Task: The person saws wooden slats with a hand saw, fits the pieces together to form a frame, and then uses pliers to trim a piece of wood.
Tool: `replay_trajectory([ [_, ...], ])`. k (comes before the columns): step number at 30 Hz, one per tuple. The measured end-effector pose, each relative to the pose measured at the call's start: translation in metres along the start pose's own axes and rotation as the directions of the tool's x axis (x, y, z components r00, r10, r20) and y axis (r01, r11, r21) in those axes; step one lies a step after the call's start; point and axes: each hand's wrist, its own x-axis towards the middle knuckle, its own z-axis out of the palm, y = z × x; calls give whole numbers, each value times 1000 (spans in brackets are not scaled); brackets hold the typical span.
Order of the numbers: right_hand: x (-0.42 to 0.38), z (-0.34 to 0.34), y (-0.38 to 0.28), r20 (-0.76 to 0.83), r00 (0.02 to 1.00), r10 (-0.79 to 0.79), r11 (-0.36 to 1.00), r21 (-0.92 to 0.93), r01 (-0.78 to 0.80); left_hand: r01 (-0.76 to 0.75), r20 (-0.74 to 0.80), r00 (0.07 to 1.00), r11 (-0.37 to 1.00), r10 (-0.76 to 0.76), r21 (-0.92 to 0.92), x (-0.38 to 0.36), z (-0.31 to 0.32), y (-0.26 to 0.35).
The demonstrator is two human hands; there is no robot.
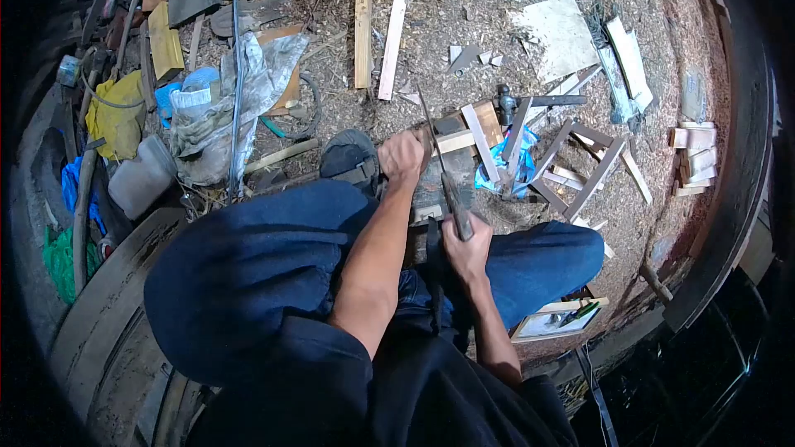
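Note:
My right hand [468, 250] is closed around the handle of a hand saw [450, 194], whose thin blade points up and away from me. The blade crosses beside a light wooden piece [454, 142] that lies on a small dark work block. At the near end of that piece, my left hand [401, 156] is closed and presses down, left of the blade. What its fingers grip is mostly hidden. A narrow wood strip [480, 142] lies slanted just right of the piece.
A hammer [542, 101] and a wooden frame [584, 167] lie to the right, near a blue plastic bag [520, 167]. Two long planks [363, 16] lie ahead. Cloths [203, 116] and a plastic jug [142, 178] are at left. Wood shavings cover the ground.

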Motion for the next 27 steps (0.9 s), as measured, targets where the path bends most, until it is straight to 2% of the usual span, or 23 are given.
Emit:
replay_trajectory([
  [3,21,-4,-16,30,997,69,993,-97,-66,-41,12,999,998,40,55,3,-4,-1],
  [4,29,-8,-14,35,997,75,995,-68,-72,-36,29,999,998,34,54,6,-7,1],
  [5,35,-16,-20,69,987,145,986,-88,-139,-28,55,998,998,25,52,4,-6,2],
  [7,17,-6,-13,68,990,121,993,-21,-120,-40,48,998,998,38,39,2,0,-3],
  [8,7,2,-7,11,1000,-12,992,-124,13,-27,44,999,999,26,29,-1,-2,-3],
  [9,-2,-3,-11,-22,988,-152,983,-104,149,-14,22,1000,1000,14,15,4,-7,2],
  [11,-9,-11,-10,-3,999,55,998,25,-55,-4,20,1000,998,3,58,1,-6,2],
  [13,22,-3,1,38,999,-24,997,-68,26,-50,74,996,995,43,91,3,-6,1],
  [14,43,1,-14,114,989,92,990,-118,-78,-39,85,996,997,33,64,9,3,-7],
  [15,45,5,-11,107,990,89,991,-111,-77,-47,81,996,997,42,67,14,-1,-1],
  [17,35,10,2,85,995,49,999,16,-50,-22,30,999,996,19,91,4,-6,5],
  [18,27,16,-4,80,996,44,997,-73,-38,28,84,996,994,-36,102,6,-6,3],
  [19,16,9,-10,84,996,40,997,-63,-34,1,20,1000,989,-4,146,3,-3,2],
  [21,-7,-14,-15,35,994,-102,991,-81,105,3,8,1000,994,-4,113,8,3,-1],
  [23,-33,-26,-9,22,1000,17,998,-56,-15,-13,56,998,993,6,114,9,1,2],
  [24,-25,-32,-26,83,990,115,993,-36,-112,-62,97,994,990,50,127,2,-4,-1],
  [25,-10,-27,-17,49,997,65,998,-25,-64,-80,86,994,989,69,126,6,1,-2],
  [27,24,-24,-5,53,995,81,996,-43,-78,-29,48,999,984,21,174,12,11,-5],
])
